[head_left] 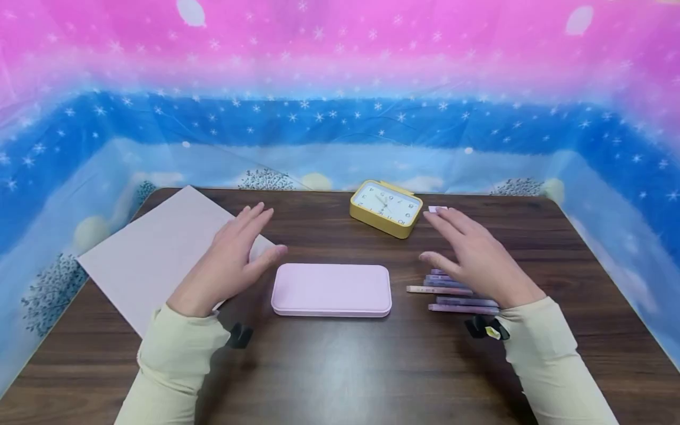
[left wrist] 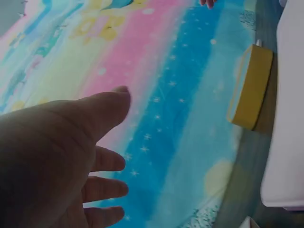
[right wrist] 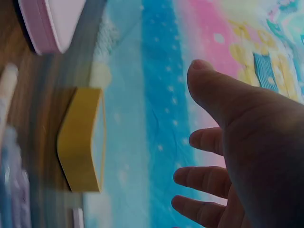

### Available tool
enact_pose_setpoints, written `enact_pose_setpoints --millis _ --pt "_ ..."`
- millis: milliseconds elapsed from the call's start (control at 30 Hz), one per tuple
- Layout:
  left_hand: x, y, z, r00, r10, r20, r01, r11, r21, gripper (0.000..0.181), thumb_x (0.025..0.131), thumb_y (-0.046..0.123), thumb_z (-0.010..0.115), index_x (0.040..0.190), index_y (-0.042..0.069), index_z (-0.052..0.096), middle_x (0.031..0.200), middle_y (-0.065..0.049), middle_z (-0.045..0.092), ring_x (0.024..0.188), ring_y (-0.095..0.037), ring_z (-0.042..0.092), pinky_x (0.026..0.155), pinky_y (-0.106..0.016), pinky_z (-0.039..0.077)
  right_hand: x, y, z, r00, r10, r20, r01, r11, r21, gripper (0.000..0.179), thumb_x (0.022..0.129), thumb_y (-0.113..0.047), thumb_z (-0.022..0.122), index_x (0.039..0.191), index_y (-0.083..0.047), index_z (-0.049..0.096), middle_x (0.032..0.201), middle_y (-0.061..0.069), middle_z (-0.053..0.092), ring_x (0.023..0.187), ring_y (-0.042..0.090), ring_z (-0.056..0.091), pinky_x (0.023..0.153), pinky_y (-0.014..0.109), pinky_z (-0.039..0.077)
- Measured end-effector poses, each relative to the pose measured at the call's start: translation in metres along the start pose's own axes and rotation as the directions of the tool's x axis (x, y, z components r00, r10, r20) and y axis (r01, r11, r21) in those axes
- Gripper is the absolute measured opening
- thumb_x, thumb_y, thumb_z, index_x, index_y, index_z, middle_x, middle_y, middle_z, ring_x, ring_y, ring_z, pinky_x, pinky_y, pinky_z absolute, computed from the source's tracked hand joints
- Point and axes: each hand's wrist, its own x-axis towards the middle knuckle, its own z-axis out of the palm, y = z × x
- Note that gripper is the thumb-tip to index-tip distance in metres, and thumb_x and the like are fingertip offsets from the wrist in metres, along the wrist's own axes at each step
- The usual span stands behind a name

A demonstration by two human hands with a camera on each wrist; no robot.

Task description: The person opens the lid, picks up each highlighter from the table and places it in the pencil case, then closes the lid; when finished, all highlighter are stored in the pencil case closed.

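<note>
Both left hand (head_left: 225, 260) and right hand (head_left: 474, 254) hover empty, fingers extended; even grip probably suits the pale-pink rectangular case (head_left: 332, 289).

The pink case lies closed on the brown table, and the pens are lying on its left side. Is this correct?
Not quite: the pens lie to the right of the pink case, as the head view shows. The case does lie closed on the brown table.

A dark wood-grain worktop (head_left: 334, 366) is carrying a pale sheet (head_left: 154, 254), a pink pencil case (head_left: 332, 288) and a yellow alarm clock (head_left: 386, 208). Pens (head_left: 440, 290) and a small white object (head_left: 436, 209) are lying rightward.
</note>
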Motion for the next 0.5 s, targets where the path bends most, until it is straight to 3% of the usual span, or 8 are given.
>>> enact_pose_setpoints --millis 100,267,500 --pt "-0.007 -0.004 0.007 0.999 0.032 0.018 -0.031 0.999 -0.032 0.076 0.092 0.040 0.066 0.151 0.002 0.036 0.158 -0.021 0.031 0.147 -0.041 0.025 0.116 -0.060 0.021 0.003 -0.008 0.010 0.997 -0.081 -0.017 0.081 0.997 -0.007 0.077 0.090 -0.055 0.063 0.152 -0.016 0.039 0.156 0.011 0.038 0.144 0.034 0.034 0.113 0.054 0.031" --pt "-0.017 -0.009 0.027 0.991 0.098 0.090 -0.098 0.995 -0.005 0.077 0.085 0.041 0.074 0.145 0.001 0.046 0.148 -0.022 0.045 0.137 -0.043 0.039 0.111 -0.061 0.031 0.006 -0.021 0.024 0.986 -0.167 0.010 0.167 0.986 0.019 0.075 0.085 -0.054 0.070 0.146 -0.015 0.048 0.150 0.011 0.045 0.139 0.033 0.042 0.109 0.053 0.038" --pt "-0.011 -0.007 0.049 0.979 0.131 0.157 -0.135 0.991 0.014 0.088 0.078 0.045 0.080 0.147 0.004 0.044 0.149 -0.021 0.044 0.138 -0.042 0.039 0.111 -0.059 0.030 0.008 -0.036 0.041 0.963 -0.260 0.068 0.255 0.964 0.071 0.070 0.080 -0.055 0.075 0.135 -0.016 0.058 0.146 0.009 0.051 0.135 0.029 0.048 0.108 0.049 0.041"
